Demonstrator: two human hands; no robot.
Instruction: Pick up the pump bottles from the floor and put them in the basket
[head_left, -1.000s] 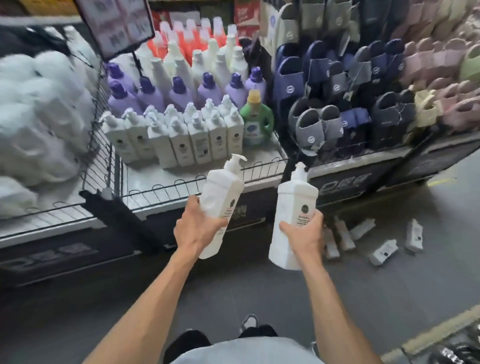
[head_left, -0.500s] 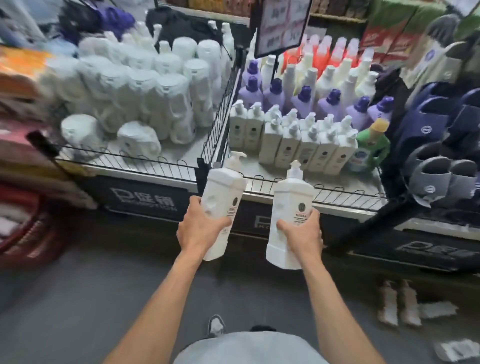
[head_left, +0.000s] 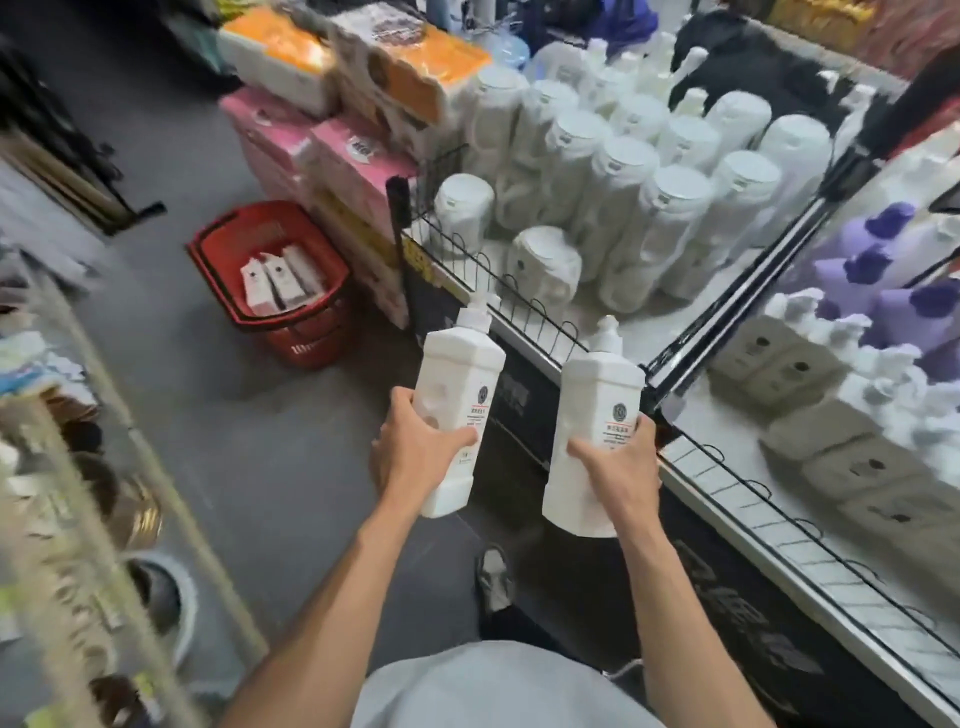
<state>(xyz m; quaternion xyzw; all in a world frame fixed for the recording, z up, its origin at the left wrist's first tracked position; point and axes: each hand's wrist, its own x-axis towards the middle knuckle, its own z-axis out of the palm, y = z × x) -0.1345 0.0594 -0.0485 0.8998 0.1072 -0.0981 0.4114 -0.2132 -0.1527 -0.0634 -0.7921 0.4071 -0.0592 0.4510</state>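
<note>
Hands are both full. The left hand (head_left: 415, 457) wraps its fingers and thumb round the lower half of a tall white plastic pump bottle (head_left: 460, 374), and the right hand (head_left: 613, 462) clasps a second white pump bottle (head_left: 597, 387) the same way, thumb across the front below the small round label. Both bottles are held off the ground in front of the chest, pump heads pointing up and away, side by side but not touching. The left one leans a little to the right.

Ahead and to the left, well apart from the hands, a red plastic shopping basket (head_left: 311, 338) stands on the grey floor (head_left: 249, 441). Three more white pump bottles (head_left: 280, 278) lie side by side inside it. The basket sits just beside a stack of pink cardboard boxes (head_left: 353, 156) at the end of a black display stand with a low wire rail (head_left: 519, 296).

On that stand are rows of white wrapped packs (head_left: 623, 208). Past a divider to the right are purple-capped bottles (head_left: 883, 249) and a blurred row of pale pump bottles (head_left: 831, 410). A grey shoe (head_left: 493, 571) shows on the floor below the bottles, and a pale grey shirt (head_left: 493, 686) fills the bottom edge. The shelving on the far left is too blurred to make out.
</note>
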